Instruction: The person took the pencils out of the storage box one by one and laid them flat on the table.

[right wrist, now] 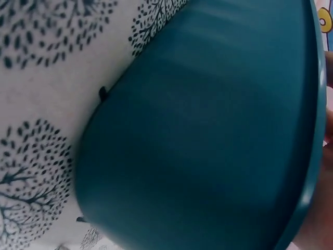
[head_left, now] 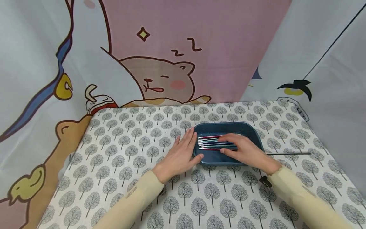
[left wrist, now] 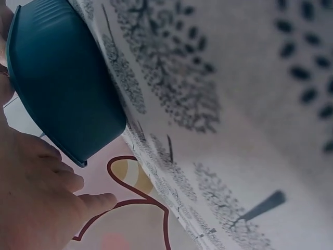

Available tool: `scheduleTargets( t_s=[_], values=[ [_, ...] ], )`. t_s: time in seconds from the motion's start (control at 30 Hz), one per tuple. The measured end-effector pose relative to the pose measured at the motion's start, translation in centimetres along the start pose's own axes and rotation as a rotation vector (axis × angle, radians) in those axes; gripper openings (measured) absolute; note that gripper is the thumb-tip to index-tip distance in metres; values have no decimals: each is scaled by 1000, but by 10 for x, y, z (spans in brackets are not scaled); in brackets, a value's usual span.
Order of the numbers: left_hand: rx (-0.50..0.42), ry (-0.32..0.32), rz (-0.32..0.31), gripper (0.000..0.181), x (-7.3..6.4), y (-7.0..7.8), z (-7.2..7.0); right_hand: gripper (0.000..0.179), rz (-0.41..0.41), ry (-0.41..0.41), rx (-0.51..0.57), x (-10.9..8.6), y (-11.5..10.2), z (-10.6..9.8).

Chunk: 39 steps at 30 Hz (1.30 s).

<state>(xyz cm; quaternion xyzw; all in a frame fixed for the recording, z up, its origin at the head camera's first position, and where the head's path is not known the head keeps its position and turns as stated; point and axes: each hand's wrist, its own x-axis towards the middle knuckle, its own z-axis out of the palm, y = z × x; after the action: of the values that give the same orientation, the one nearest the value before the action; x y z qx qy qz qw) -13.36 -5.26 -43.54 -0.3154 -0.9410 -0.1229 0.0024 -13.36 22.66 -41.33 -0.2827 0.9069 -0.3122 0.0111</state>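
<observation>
Tray point(head_left: 213, 158): on the counter point(head_left: 210, 202); pencils point(head_left: 208, 142) lie inside, side by side.
Left hand point(head_left: 178, 156): fingers nearly straight, thumb apart, at tray's left end, probably to steady it.
Right hand point(head_left: 248, 152): thumb and forefinger apart over pencils; whether pinching, I cannot tell.
Hidden: most right pencil ends; black stick's point(head_left: 288, 154) left end.

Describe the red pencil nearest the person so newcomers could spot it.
On the tree-patterned tablecloth, find the dark blue tray. Inside, white-tipped pencils lie side by side, partly under the right hand. The red pencil forms the row's near edge; all its neighbours lie farther from the person.
</observation>
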Motion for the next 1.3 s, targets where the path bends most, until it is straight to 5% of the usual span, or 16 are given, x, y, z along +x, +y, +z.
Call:
scheduleTargets(
  t_s=[0.63,1.3],
  values=[
    [26,-28,18,83,0,-2,3,42,-26,-190,-21,23,7,21],
    [17,-10,21,85,-1,-3,5,23,-119,-183,-94,32,20,28]
  ],
)
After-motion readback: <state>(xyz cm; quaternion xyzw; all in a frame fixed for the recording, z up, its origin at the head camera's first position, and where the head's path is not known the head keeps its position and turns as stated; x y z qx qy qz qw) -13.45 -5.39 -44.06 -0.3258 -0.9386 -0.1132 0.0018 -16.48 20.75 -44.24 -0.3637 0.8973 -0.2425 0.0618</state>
